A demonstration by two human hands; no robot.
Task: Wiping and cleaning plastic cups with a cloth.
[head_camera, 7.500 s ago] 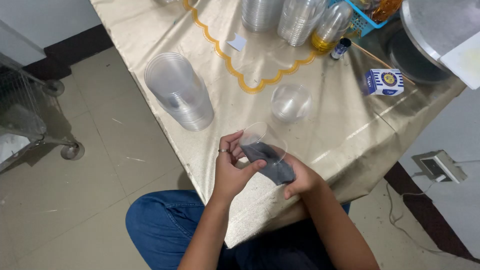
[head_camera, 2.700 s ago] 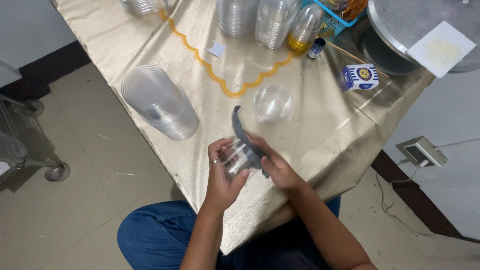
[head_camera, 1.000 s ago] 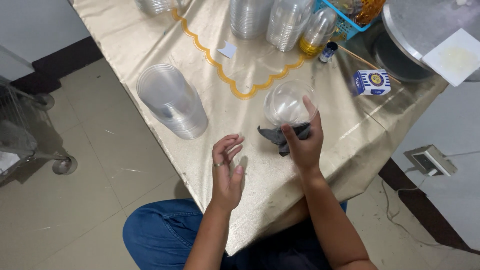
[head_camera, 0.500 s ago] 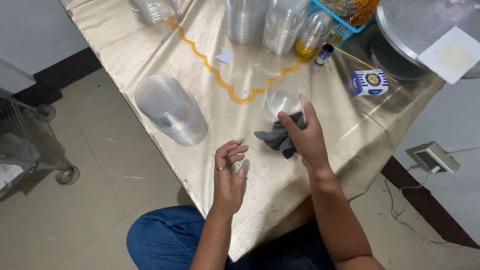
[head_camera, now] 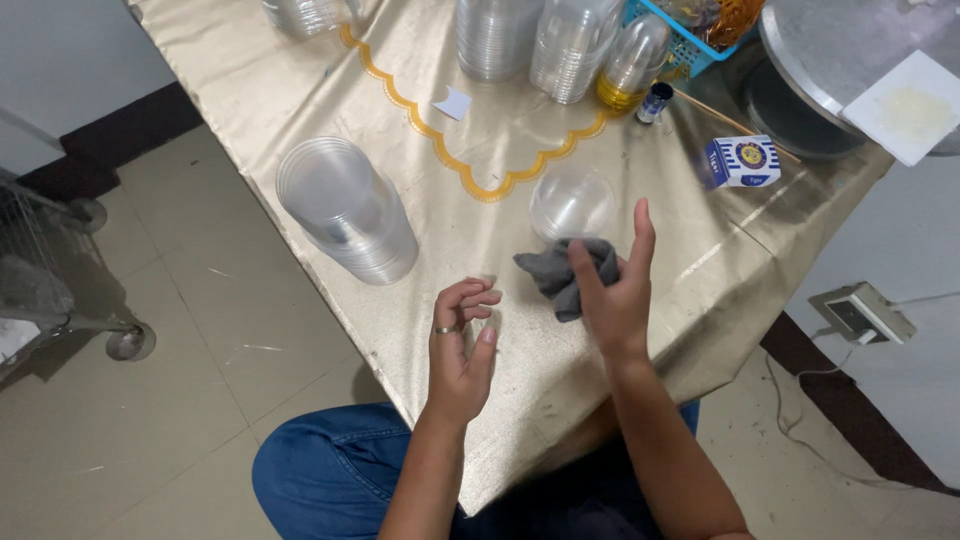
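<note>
The right hand [head_camera: 612,290] is over the table, gripping a crumpled grey cloth [head_camera: 562,275] between thumb and palm, with the index finger sticking straight up and the rest loose. The cloth lies bunched on the shiny gold tablecloth [head_camera: 420,80], touching the near rim of a single clear plastic dome-shaped cup [head_camera: 572,204] that sits mouth-down just beyond it. The left hand [head_camera: 462,345] hangs above the table's near edge, empty, fingers loosely curled inward with a ring on one of them, well apart from the cloth. To the left lies a tall stack of clear plastic cups [head_camera: 345,210], tipped on its side. At the far end stand more stacks of clear cups [head_camera: 530,40], a small blue-and-white box [head_camera: 742,162] and a blue plastic basket [head_camera: 690,40].
</note>
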